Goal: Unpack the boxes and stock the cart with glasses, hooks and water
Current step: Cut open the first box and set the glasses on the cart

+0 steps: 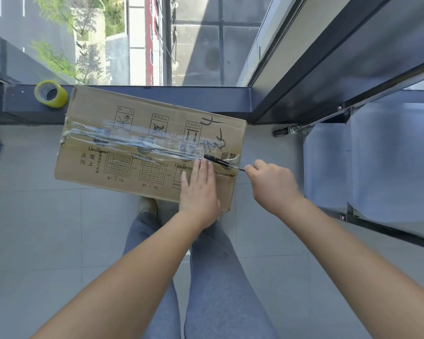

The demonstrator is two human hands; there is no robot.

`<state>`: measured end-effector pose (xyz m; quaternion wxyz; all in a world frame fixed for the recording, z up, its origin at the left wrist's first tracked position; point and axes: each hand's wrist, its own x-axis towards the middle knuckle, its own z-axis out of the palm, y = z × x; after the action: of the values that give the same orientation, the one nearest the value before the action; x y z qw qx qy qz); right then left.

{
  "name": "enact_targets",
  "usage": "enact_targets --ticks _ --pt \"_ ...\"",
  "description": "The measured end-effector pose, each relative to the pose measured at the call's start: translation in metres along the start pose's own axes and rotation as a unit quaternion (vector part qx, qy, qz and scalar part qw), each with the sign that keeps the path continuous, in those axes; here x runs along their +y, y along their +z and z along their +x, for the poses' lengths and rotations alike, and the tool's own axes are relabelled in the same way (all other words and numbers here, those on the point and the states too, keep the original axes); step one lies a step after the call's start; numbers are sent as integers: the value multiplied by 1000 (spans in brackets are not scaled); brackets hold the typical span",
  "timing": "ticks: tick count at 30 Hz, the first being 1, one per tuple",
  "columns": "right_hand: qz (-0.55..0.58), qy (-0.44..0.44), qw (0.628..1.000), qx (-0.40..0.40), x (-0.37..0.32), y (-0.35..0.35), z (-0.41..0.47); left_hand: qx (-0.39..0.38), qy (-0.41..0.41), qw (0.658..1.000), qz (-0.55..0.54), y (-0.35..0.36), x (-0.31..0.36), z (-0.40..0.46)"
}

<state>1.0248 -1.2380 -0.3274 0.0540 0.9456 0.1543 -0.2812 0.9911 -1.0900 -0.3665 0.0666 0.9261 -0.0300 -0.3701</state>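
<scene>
Now, box [142, 152]: it lies flat on the floor against the window ledge, its taped seam running across the top, just ahead of your feet.
Left hand [198, 189]: your fingers are straight and pressed flat on the lid near its right end, just below the seam.
Right hand [271, 181]: your fingers are curled round the thin end of a black tool [220, 162], off the box's right edge.
Tool: it lies along the seam, touching your left fingertips.
Tape roll [51, 94]: it sits on the ledge, beyond the box's left corner.
</scene>
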Motion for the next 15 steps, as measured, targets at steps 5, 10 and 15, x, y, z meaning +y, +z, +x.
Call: enact_targets --ticks 5,10,15 --pt "32 3 997 74 16 14 -12 -1 0 1000 -2 -1 10 3" --pt "64 -3 987 148 25 30 -17 3 -8 1000 -6 2 19 2" --pt "20 42 997 59 35 35 -25 10 -14 1000 -9 0 22 3"
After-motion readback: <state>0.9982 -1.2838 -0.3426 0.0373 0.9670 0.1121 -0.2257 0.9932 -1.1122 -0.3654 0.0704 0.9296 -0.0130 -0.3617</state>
